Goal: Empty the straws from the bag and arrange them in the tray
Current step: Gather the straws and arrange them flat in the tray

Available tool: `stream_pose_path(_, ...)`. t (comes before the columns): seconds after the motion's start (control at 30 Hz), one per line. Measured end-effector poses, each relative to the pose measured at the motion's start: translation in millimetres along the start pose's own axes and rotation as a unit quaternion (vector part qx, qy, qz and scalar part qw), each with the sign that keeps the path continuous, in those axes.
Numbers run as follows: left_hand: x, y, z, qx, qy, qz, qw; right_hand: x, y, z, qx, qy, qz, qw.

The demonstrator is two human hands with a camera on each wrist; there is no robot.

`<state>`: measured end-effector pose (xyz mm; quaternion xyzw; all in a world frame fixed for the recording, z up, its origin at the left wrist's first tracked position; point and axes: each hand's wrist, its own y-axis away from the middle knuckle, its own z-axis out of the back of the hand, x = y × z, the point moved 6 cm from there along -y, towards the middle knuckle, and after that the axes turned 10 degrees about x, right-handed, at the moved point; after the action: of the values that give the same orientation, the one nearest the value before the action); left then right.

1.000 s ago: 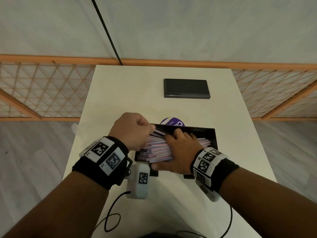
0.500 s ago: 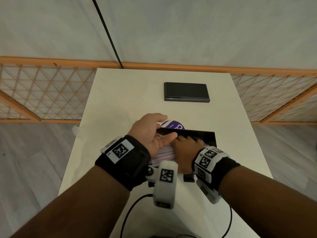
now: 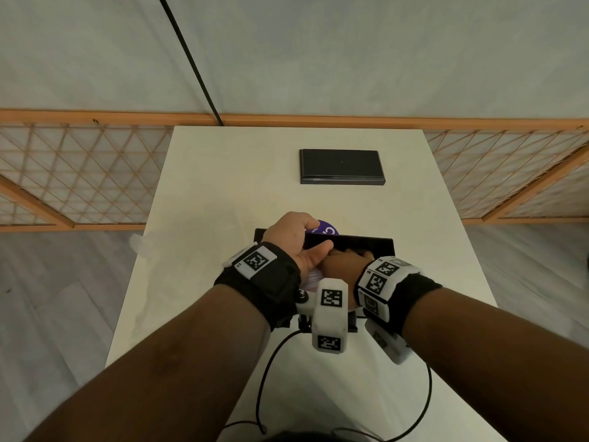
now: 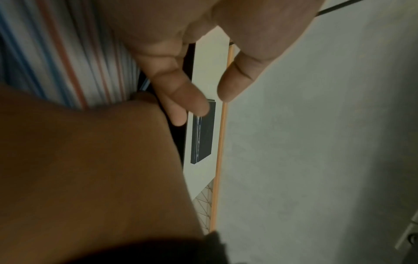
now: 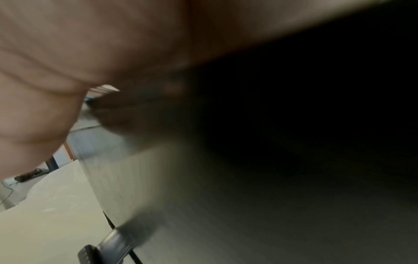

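A black tray (image 3: 377, 243) sits mid-table with a pile of paper-wrapped straws (image 3: 309, 277) in it, mostly hidden under my hands. In the left wrist view the straws (image 4: 68, 53) show as white wrappers with red and blue stripes. My right hand (image 3: 345, 264) lies flat on the pile, fingers pointing to the far wall. My left hand (image 3: 294, 239) is over the tray's far left corner, its fingers (image 4: 178, 92) fairly straight beside the black wall and the thumb spread apart. The purple-labelled bag (image 3: 328, 230) lies just behind the tray. The right wrist view is dark and blurred.
A second flat black tray or lid (image 3: 341, 167) lies at the back of the white table (image 3: 223, 186). Black cables (image 3: 264, 378) trail off the near edge. An orange lattice fence (image 3: 79, 173) flanks both sides of the table, and a wall stands behind.
My left hand has moved from the left end of the pile to the tray's far left corner, with the wrist rolled over. The right hand stays on the straws.
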<state>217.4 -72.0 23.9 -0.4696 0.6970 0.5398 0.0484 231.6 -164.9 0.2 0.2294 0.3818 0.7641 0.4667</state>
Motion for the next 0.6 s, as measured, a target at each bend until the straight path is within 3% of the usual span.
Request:
stream_pose_path(0.1, 5, -2, 3, -0.02, 0.011, 0.025, 0.999, 0, -7, -1, 0.003, -0.018, -0.025, 1.0)
stream_pose_path(0.2, 3, 0, 1, -0.022, 0.033, -0.01, 0.999, 1, -7, 2, 0.008, -0.012, -0.014, 1.0)
stream_pose_path(0.33, 7, 1, 3, -0.04, 0.049, 0.0, 0.998, 0, -6, 2, 0.017, -0.02, -0.005, 1.0)
stream_pose_path(0.6, 12, -4, 5, -0.081, -0.007, -0.03, 0.996, 2, 2, 0, -0.059, -0.012, -0.003, 0.998)
